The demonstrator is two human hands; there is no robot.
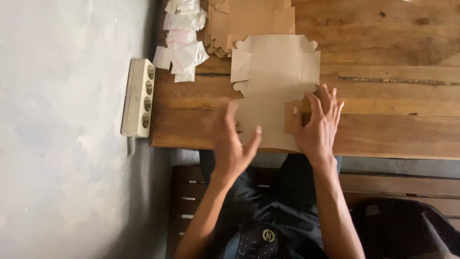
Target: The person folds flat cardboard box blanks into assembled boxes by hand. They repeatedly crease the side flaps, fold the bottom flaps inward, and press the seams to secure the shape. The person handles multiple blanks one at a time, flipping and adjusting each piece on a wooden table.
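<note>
Folding goes best if the right hand (318, 122), fingers spread, presses the side flap of the flat cardboard box (273, 84) firmly along its crease on the table (383, 62), while the left hand (232, 144), open and blurred at lower centre, holds nothing.

Flat box blank on the desk, hands at its near edge

The flat pale die-cut cardboard box blank (273, 81) lies on the brown wooden plank desk (393, 96), with the stack of brown cardboard blanks (249, 19) behind it and the heap of small white plastic sachets (182, 38) to its back left. The white four-socket power strip (139, 96) sits against the desk's left edge. The right hand (318, 122) rests on the blank's near right flap; the left hand (232, 141) hovers at its near left.
</note>
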